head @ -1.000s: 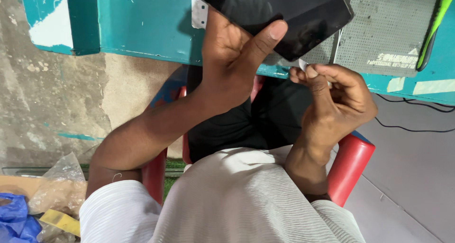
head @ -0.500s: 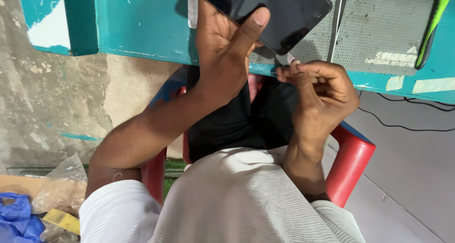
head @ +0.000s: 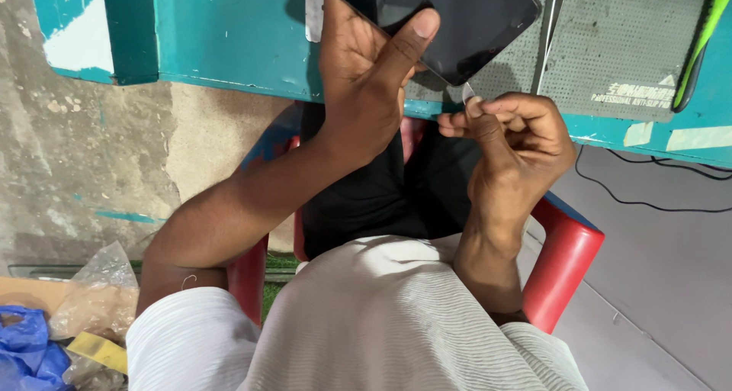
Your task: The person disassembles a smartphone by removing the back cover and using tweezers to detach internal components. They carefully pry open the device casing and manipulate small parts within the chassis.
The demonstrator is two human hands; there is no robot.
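Change since earlier frame: right hand [head: 512, 143] has risen, its pick [head: 468, 93] now touching the phone [head: 457, 17]'s lower corner.
Phone: dark, upper centre over teal bench [head: 221, 40], long axis slanting upper left to lower right.
Left hand [head: 364, 78]: fingers closed around phone, thumb across glass.
Right fingers: pinched shut on pick.

Left hand [head: 366, 93] thumb up, right hand [head: 511, 139] fingers pinched.
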